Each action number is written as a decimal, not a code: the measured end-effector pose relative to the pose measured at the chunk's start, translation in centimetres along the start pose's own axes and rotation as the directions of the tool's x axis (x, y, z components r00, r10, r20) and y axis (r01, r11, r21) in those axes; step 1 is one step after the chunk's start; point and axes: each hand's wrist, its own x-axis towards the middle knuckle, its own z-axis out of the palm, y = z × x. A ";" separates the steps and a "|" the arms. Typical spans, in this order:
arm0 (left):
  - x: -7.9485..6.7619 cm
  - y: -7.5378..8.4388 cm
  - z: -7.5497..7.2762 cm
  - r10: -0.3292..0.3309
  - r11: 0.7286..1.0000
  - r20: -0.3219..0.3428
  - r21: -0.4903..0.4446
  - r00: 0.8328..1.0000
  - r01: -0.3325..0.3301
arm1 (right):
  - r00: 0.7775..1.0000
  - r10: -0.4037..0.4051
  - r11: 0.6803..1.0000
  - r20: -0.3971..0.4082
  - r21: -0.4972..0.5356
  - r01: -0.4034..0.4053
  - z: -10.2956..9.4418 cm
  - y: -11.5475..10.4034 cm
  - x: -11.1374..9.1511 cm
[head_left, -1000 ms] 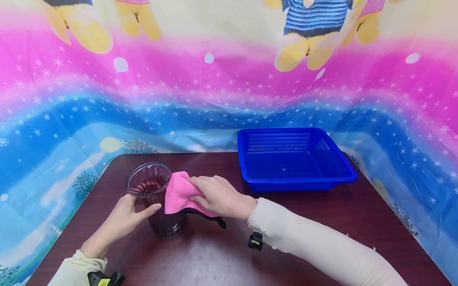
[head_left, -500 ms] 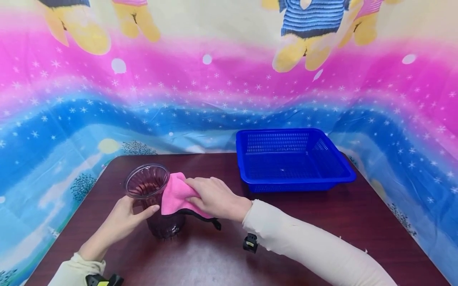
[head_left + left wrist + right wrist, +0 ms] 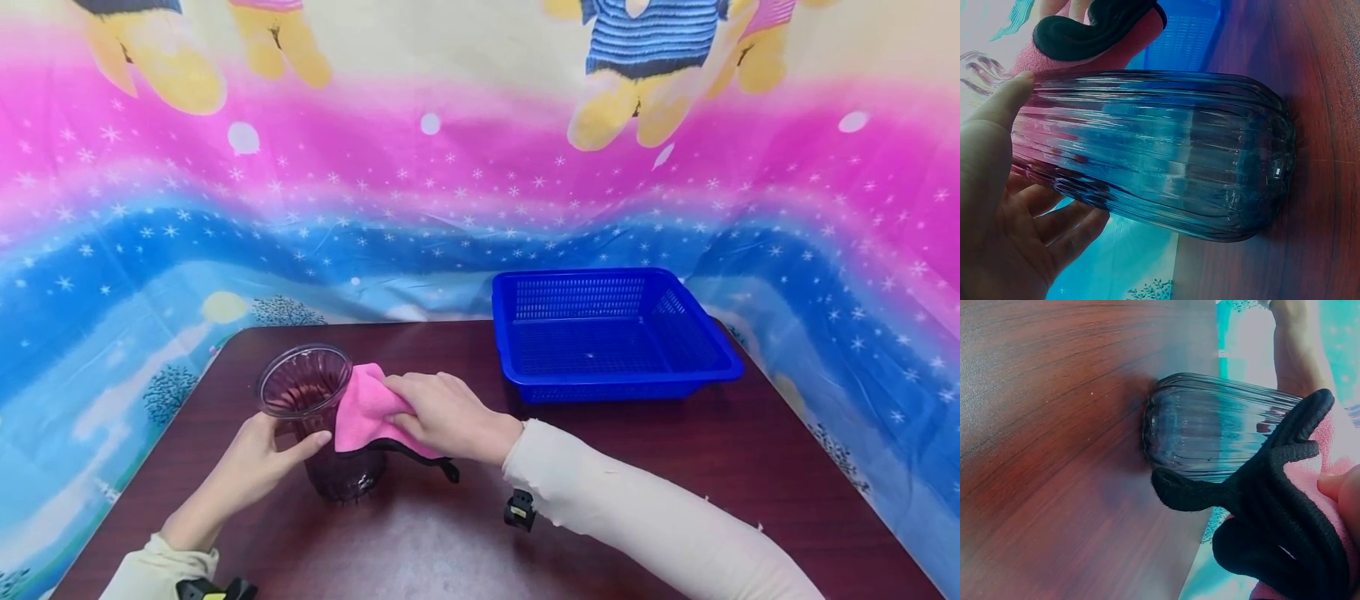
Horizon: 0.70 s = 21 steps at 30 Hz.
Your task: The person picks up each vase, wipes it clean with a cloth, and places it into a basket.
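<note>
A ribbed, purple-tinted glass vase (image 3: 345,475) with a flared rim stands on the table at the left. My left hand (image 3: 255,458) grips its upper body, thumb on the near side and fingers curled round behind, as the left wrist view shows. In my right hand (image 3: 450,417) is a pink cloth (image 3: 363,412) with a black edge and a small black loop. I pinch the cloth between thumb and fingers, and it lies against the vase's right side just below the rim. In the right wrist view the black edging (image 3: 1272,506) overlaps the vase (image 3: 1204,425).
A blue plastic basket (image 3: 622,379) with perforated walls stands at the back right of the dark wood table (image 3: 600,533). Behind the table hangs a colourful printed curtain (image 3: 450,192). A black wrist camera (image 3: 519,510) is strapped under the right sleeve.
The whole head view has shifted slightly left. Both hands keep their holds on the vase and the cloth, with hardly any other movement.
</note>
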 end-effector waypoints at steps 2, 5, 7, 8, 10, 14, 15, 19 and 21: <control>0.0 0.0 0.0 0.003 1.000 0.006 -0.026 1.000 -0.002 | 1.000 0.002 1.000 0.000 -0.004 -0.002 0.1 0.0 0.0; 0.0 0.0 -0.1 0.003 0.999 0.011 -0.046 1.000 -0.003 | 1.000 0.001 1.000 -0.002 -0.006 -0.001 0.2 0.0 0.0; 0.0 0.0 -0.1 0.006 0.999 0.010 -0.044 1.000 -0.005 | 1.000 0.001 1.000 -0.002 -0.005 -0.001 0.2 0.0 0.0; 0.0 0.0 -0.1 0.005 0.999 0.009 -0.038 1.000 -0.005 | 1.000 0.001 1.000 -0.002 -0.003 -0.001 0.2 0.0 0.1; 0.0 0.0 -0.1 0.007 1.000 0.006 -0.025 1.000 -0.007 | 1.000 0.002 1.000 0.000 -0.002 -0.002 0.3 -0.1 0.1; 0.0 -0.1 -0.1 0.010 1.000 0.000 -0.007 1.000 -0.010 | 1.000 0.006 1.000 0.005 -0.004 -0.006 0.3 -0.1 0.1; 0.1 -0.2 0.0 0.014 1.000 0.001 -0.012 1.000 -0.014 | 1.000 0.006 1.000 0.006 -0.005 -0.006 0.3 -0.1 0.1; 0.1 -0.3 0.0 0.014 1.000 0.001 -0.011 1.000 -0.014 | 1.000 0.005 1.000 0.010 -0.017 -0.005 0.5 -0.1 0.2; 0.1 -0.3 0.0 0.013 1.000 0.005 -0.010 1.000 -0.013 | 1.000 0.005 1.000 0.010 -0.023 -0.005 0.6 -0.1 0.2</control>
